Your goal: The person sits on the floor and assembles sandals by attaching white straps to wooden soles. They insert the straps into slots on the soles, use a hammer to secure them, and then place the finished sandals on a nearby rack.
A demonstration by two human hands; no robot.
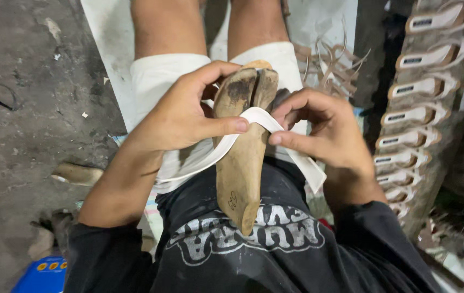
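On the lap, both the left hand (180, 116) and right hand (324, 133) have fingers clamped on the white strap (256, 116) across the wooden shoe last (241, 163); keeping it taut and centred seems wise.

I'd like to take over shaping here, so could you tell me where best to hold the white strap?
Probably pinch the white strap flat where it crosses the wooden shoe last, one grip from each side, as the left hand and right hand do; it lies taut there.

left hand (180, 111) pinching, right hand (327, 130) pinching
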